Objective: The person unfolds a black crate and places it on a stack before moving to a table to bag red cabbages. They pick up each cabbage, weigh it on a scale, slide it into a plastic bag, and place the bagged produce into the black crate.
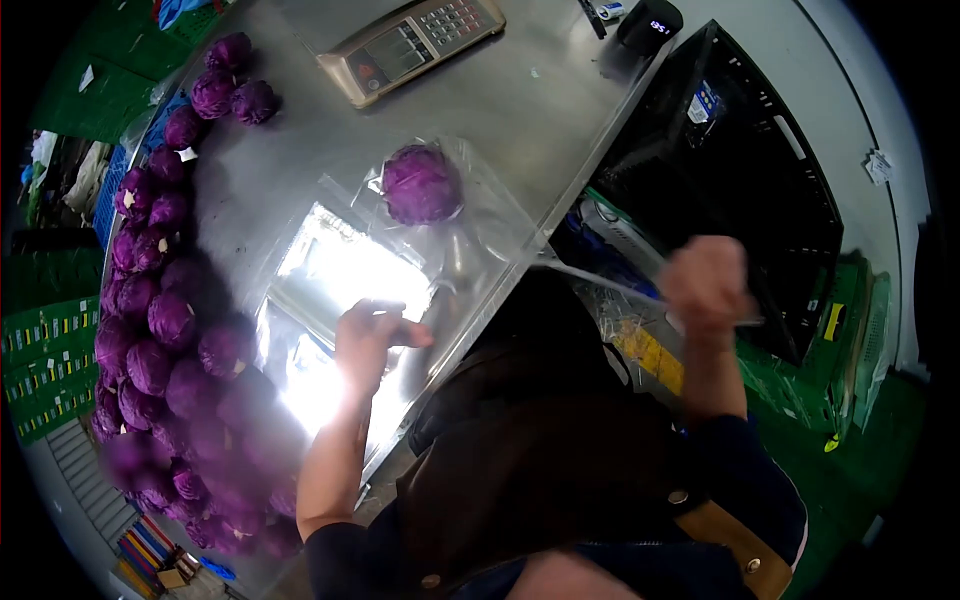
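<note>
A purple cabbage [421, 185] sits on clear plastic film [490, 205] on the metal table. A pale strip of plastic [605, 283] runs from the table edge to my right hand [708, 284]. That hand is raised past the edge, blurred, with its fingers closed around the strip. Over a shiny stack of clear plastic sheets [335, 262], my left hand [368, 345] has its thumb stretched out apart from loosely curled fingers. Nothing shows between them.
Many purple cabbages [148, 367] are piled along the table's left side. A scale with a keypad [415, 48] stands at the back, near a black digital clock [650, 27]. To the right is a large black crate [740, 190] above green crates [850, 350].
</note>
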Tool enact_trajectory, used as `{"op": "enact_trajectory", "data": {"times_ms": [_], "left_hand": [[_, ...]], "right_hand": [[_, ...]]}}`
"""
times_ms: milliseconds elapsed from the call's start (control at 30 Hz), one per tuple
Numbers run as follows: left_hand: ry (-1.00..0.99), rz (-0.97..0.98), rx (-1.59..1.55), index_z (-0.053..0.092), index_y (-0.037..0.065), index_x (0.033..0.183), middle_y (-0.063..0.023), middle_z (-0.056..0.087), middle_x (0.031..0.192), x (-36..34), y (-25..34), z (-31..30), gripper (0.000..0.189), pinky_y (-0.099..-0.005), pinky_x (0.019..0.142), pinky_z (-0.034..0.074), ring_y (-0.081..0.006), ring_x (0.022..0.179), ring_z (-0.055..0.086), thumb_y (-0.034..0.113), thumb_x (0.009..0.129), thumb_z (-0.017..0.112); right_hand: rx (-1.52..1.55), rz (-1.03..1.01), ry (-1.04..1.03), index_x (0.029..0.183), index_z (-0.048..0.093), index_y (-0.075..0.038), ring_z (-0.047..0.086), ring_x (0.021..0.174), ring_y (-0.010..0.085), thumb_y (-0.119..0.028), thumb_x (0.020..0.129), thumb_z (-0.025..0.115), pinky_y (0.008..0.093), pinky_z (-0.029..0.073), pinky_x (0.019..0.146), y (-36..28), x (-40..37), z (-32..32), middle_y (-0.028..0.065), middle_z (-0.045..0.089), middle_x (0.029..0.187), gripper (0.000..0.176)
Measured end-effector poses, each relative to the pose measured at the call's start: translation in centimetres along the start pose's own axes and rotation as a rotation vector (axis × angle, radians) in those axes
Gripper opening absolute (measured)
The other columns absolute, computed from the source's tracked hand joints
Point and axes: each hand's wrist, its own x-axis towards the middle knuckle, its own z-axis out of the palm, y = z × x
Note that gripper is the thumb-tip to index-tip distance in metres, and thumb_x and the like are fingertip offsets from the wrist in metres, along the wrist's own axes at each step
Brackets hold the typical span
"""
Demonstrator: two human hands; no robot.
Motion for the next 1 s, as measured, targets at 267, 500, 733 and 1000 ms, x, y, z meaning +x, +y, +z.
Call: {"op": "enact_trajectory", "data": {"times_ms": [267, 500, 733, 1000], "left_hand": [[0.097, 0.114, 0.375, 0.047, -0.008, 0.111, -0.0134, 0.067, 0.066, -1.0, -2.9, -1.2, 0.031, -0.0264, 0.062, 0.051, -0.0184, 0.061, 0.067, 0.006, 0.083, 0.048], [0.070, 0.103, 0.426, 0.047, -0.007, 0.115, -0.0113, 0.067, 0.064, -1.8, -0.5, -2.7, 0.034, -0.0265, 0.062, 0.050, -0.0179, 0.060, 0.066, 0.004, 0.082, 0.051], [-0.112, 0.337, 0.102, 0.044, -0.003, 0.125, -0.0174, 0.064, 0.090, -1.0, -2.9, -9.6, 0.053, -0.0348, 0.073, 0.050, -0.0229, 0.082, 0.065, 0.009, 0.076, 0.062], [-0.051, 0.918, 0.918, 0.031, 0.006, 0.135, -0.0228, 0.028, 0.141, 1.1, -9.0, -0.7, 0.090, -0.0525, 0.097, 0.032, -0.0468, 0.124, 0.033, 0.015, 0.059, 0.080]], "right_hand": [[-1.453, 0.932, 0.506, 0.133, 0.043, -0.007, 0.035, 0.131, 0.0297, -0.014, 0.071, 0.074, 0.0402, 0.030, 0.107, 2.0, -13.6, -5.9, 0.0148, 0.041, 0.138, 0.069], [-1.706, -0.108, -0.364, 0.099, 0.064, -0.004, 0.053, 0.115, 0.0237, -0.012, 0.070, 0.073, 0.0389, 0.042, 0.099, 14.0, 1.7, -5.0, 0.0082, 0.059, 0.117, 0.032], [-1.343, 0.061, -0.380, 0.088, 0.068, -0.004, 0.066, 0.085, 0.0208, -0.007, 0.073, 0.071, 0.0320, 0.053, 0.079, 10.3, 1.9, -4.6, 0.0052, 0.067, 0.091, 0.015], [-1.230, 0.282, -0.063, 0.085, 0.069, -0.002, 0.067, 0.067, 0.0220, -0.002, 0.076, 0.068, 0.0272, 0.053, 0.061, 9.7, 0.7, -5.0, 0.0103, 0.069, 0.080, 0.010]]}}
